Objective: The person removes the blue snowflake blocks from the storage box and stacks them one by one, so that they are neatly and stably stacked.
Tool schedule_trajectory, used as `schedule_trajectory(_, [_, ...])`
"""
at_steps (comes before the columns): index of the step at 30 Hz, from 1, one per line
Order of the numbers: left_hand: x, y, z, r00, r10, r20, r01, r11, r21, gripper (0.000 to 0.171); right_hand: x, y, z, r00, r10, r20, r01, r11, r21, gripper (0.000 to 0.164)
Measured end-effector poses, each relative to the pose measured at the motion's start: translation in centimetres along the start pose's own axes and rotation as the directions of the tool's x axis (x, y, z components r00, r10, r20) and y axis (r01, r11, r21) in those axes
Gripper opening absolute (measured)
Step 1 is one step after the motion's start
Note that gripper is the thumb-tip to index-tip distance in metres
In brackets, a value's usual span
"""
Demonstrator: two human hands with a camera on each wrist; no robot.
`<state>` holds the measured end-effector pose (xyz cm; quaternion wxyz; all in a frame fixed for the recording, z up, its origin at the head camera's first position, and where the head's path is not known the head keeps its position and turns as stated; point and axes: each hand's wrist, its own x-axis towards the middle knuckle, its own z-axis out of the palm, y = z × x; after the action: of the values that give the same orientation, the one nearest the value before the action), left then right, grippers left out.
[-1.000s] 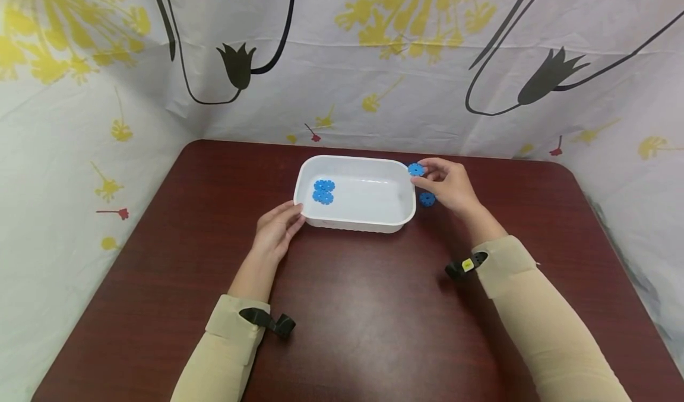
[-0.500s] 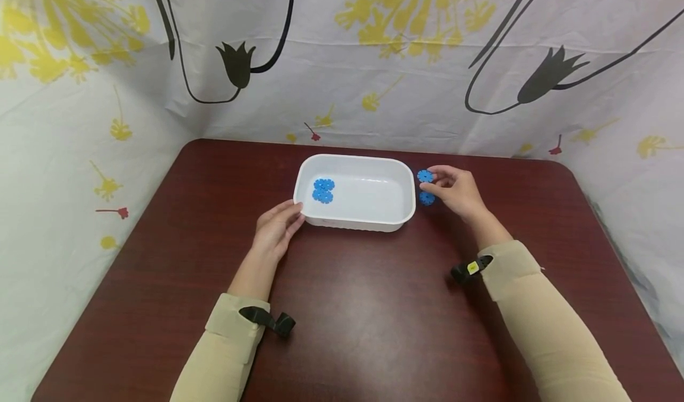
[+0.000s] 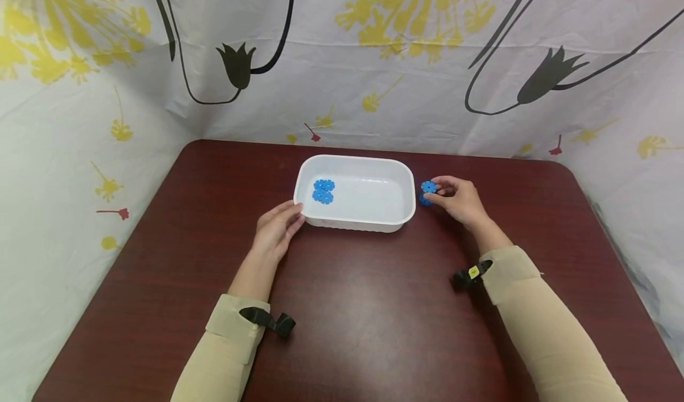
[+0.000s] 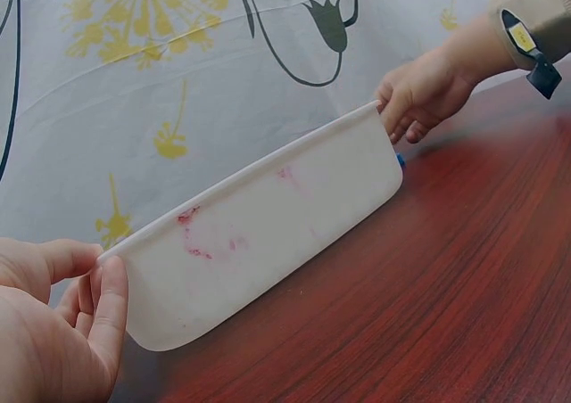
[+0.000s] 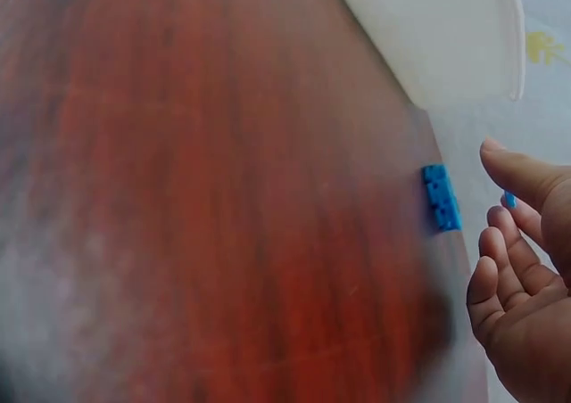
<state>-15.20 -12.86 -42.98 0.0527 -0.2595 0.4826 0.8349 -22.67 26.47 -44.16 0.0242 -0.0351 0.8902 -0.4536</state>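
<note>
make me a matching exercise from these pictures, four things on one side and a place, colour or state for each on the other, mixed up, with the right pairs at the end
Things
1. Left hand
2. White tray
3. Right hand
4. Table

Descriptions
A. Dark reddish brown
B. Pinching a blue disc beside the tray
C. Gripping the tray at its near left corner
D. Has blue discs lying inside, toward its left end

Right pairs: 1-C, 2-D, 3-B, 4-A
</note>
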Motion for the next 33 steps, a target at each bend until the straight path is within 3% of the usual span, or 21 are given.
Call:
schedule_trajectory(22, [0.2, -0.2, 0.0, 1.000, 0.013, 0.000, -0.013, 0.999, -0.036, 0.024, -0.1, 1.1, 0.0, 0.995, 0.010, 0.095, 0.000, 0.994, -0.109, 0.046])
schedule_trajectory(33, [0.2, -0.2, 0.0, 1.000, 0.012, 0.007, -0.012, 1.000, -0.024, 0.028, 0.1, 1.4, 0.0, 0.996, 0.008, 0.086, -0.001, 0.997, -0.077, 0.050])
